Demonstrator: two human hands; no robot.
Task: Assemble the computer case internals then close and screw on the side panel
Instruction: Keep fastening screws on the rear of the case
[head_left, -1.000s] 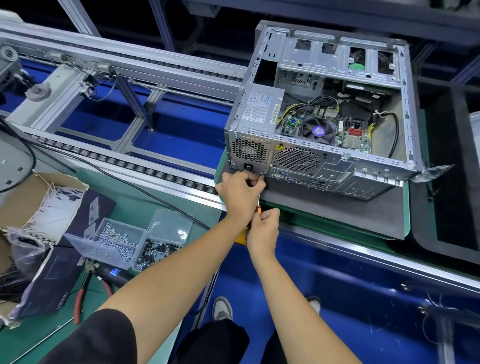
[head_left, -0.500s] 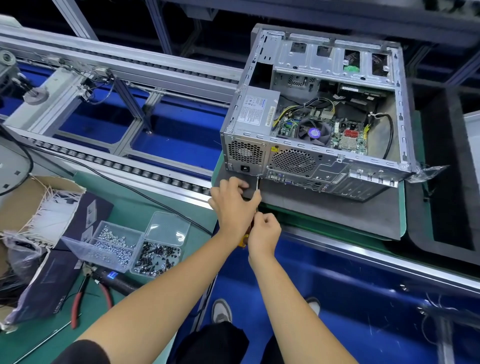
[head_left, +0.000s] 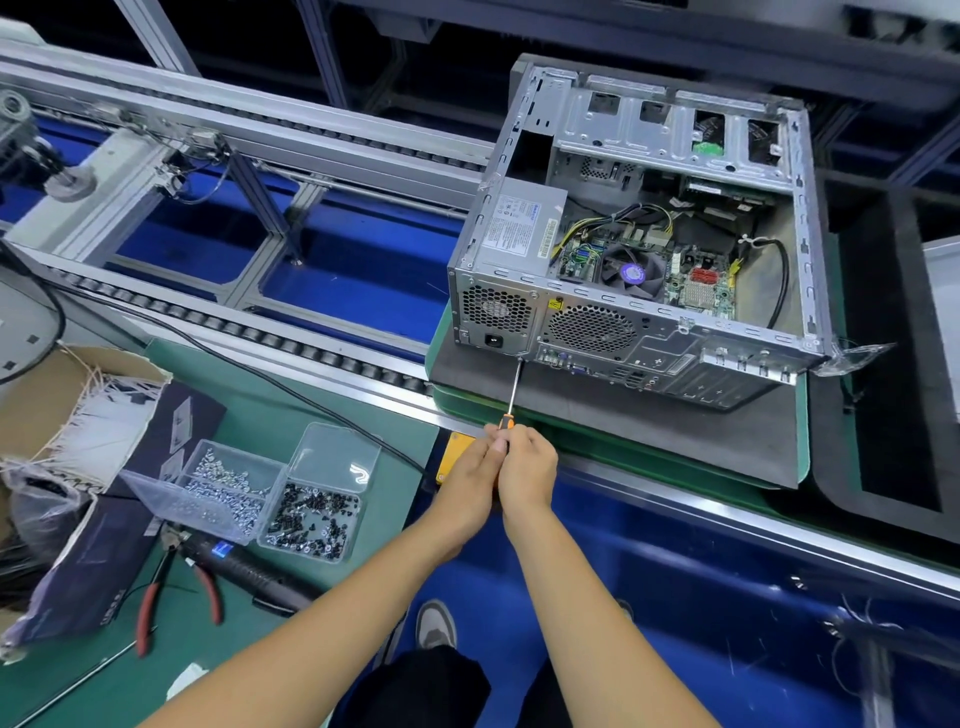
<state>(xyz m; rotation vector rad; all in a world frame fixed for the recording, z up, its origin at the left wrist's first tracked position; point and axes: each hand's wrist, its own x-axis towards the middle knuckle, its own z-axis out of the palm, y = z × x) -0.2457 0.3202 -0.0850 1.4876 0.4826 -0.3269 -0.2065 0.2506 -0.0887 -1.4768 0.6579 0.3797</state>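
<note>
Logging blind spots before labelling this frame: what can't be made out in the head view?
- Screwdriver tip at the rear of the computer case: too small to tell whether a screw is there.
- Screwdriver handle: mostly covered by the left hand and right hand.
- Power supply label text: too small to read.
- Side panel: not seen in the head view.
- Cardboard box: cut by the left edge.
</note>
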